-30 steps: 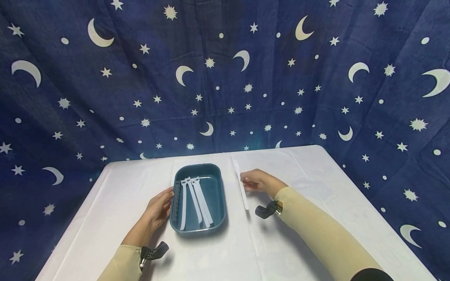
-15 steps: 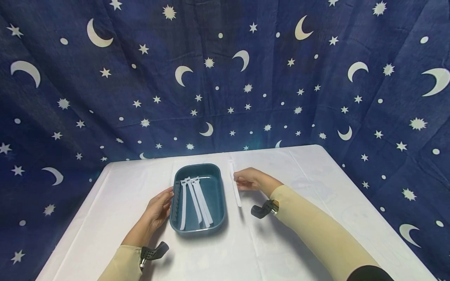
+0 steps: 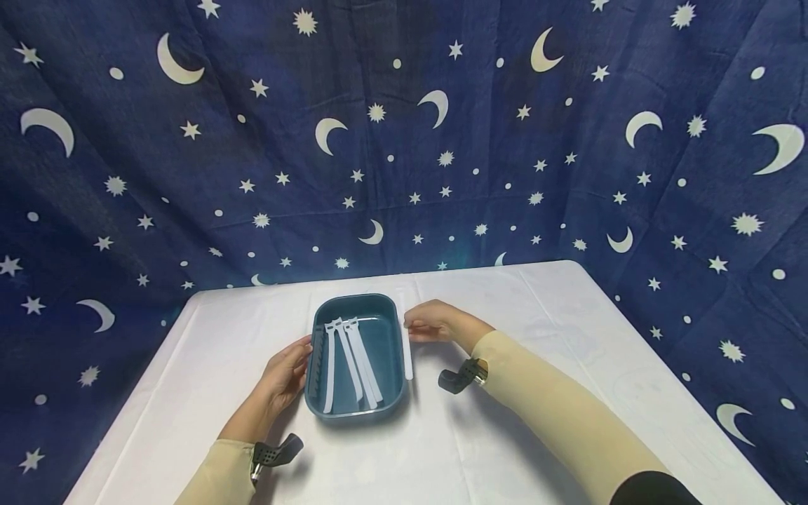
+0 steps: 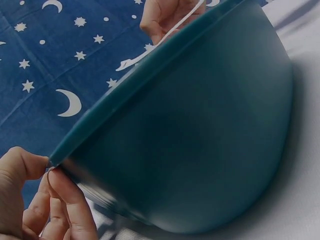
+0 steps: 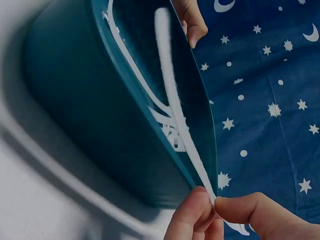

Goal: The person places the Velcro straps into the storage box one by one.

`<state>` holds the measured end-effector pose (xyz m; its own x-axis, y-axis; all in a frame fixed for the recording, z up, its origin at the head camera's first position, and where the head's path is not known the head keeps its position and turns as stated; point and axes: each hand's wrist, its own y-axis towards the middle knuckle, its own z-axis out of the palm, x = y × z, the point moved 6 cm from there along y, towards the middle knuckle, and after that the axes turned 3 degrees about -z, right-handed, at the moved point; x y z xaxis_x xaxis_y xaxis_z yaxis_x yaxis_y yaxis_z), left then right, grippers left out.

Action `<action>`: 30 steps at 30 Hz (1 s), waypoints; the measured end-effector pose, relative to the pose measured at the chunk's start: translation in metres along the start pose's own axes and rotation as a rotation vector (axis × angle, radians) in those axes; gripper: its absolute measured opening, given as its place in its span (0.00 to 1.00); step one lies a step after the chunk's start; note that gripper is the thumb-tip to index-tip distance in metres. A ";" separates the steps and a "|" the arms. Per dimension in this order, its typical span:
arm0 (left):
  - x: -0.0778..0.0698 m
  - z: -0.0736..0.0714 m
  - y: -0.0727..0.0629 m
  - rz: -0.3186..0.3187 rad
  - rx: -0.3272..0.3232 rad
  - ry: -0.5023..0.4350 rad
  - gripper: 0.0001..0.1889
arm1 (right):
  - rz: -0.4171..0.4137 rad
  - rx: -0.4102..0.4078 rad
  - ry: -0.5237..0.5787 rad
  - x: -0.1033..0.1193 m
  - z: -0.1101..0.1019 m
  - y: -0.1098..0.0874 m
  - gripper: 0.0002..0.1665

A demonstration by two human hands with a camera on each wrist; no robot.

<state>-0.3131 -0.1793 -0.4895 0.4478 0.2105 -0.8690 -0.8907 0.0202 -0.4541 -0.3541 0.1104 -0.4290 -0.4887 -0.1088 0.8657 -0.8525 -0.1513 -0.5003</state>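
Observation:
A dark teal plastic tub (image 3: 355,416) sits on the table, with several white cable ties (image 3: 361,361) lying lengthwise inside. My left hand (image 3: 285,372) pinches its left rim between thumb and fingers, clearly seen in the left wrist view (image 4: 55,200). At the opposite rim, my right hand (image 3: 434,320) pinches another white cable tie (image 3: 407,358) near its middle. That tie hangs beside the tub's right edge in the head view. In the right wrist view the held tie (image 5: 167,55) reaches across above the tub's opening, its slotted end beyond the fingertips.
Along the tub's left inner wall lies a dark notched strip (image 3: 315,365). A white cloth covers the table (image 3: 505,449), and a blue curtain (image 3: 404,140) with moons and stars hangs behind it. Each wrist wears a black camera mount (image 3: 278,452).
My right hand has carried the cable tie leftward, from open table space to the tub's right rim. The left hand and the tub have stayed in place.

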 end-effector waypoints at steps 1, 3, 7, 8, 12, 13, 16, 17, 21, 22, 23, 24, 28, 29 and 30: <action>0.000 0.000 0.000 -0.002 -0.002 0.002 0.29 | -0.004 0.001 0.001 0.001 0.002 0.000 0.12; 0.000 -0.001 0.001 -0.004 -0.005 0.005 0.29 | -0.014 0.002 0.002 0.003 0.007 0.000 0.13; 0.001 -0.001 0.002 -0.005 -0.008 0.001 0.30 | -0.041 -0.002 -0.025 0.008 0.015 0.002 0.17; 0.001 -0.001 0.002 -0.005 -0.009 0.002 0.30 | -0.049 -0.006 -0.032 0.009 0.016 0.002 0.17; 0.001 -0.001 0.003 -0.001 -0.006 0.009 0.29 | -0.074 -0.016 -0.069 0.013 0.020 0.003 0.17; 0.001 -0.001 0.003 -0.002 -0.010 0.009 0.29 | -0.082 -0.014 -0.079 0.014 0.021 0.002 0.16; 0.001 -0.002 0.003 -0.003 -0.011 0.013 0.29 | -0.104 -0.010 -0.110 0.018 0.024 0.002 0.15; 0.001 -0.002 0.003 -0.004 -0.012 0.014 0.29 | -0.109 -0.011 -0.120 0.018 0.025 0.001 0.15; 0.000 -0.001 0.002 -0.006 -0.009 0.009 0.29 | -0.116 -0.026 -0.153 0.022 0.027 0.000 0.14; 0.000 -0.001 0.002 -0.005 -0.006 0.005 0.29 | -0.115 -0.030 -0.162 0.023 0.028 -0.001 0.14; -0.001 -0.001 0.002 -0.005 -0.005 0.000 0.29 | -0.113 -0.034 -0.167 0.023 0.029 -0.001 0.14; -0.001 -0.001 0.001 -0.005 -0.003 -0.003 0.30 | -0.112 -0.036 -0.171 0.025 0.030 -0.002 0.13; -0.001 -0.001 0.001 -0.011 0.005 -0.012 0.30 | -0.109 -0.033 -0.197 0.028 0.035 -0.003 0.09; -0.001 -0.001 0.001 -0.013 0.003 -0.011 0.29 | -0.108 -0.029 -0.199 0.029 0.037 -0.003 0.08; 0.000 -0.001 0.002 -0.015 0.005 -0.009 0.29 | -0.110 -0.025 -0.205 0.030 0.038 -0.004 0.07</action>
<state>-0.3146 -0.1804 -0.4904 0.4605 0.2194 -0.8601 -0.8842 0.0280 -0.4663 -0.3584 0.0700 -0.4023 -0.3470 -0.2905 0.8917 -0.9041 -0.1492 -0.4004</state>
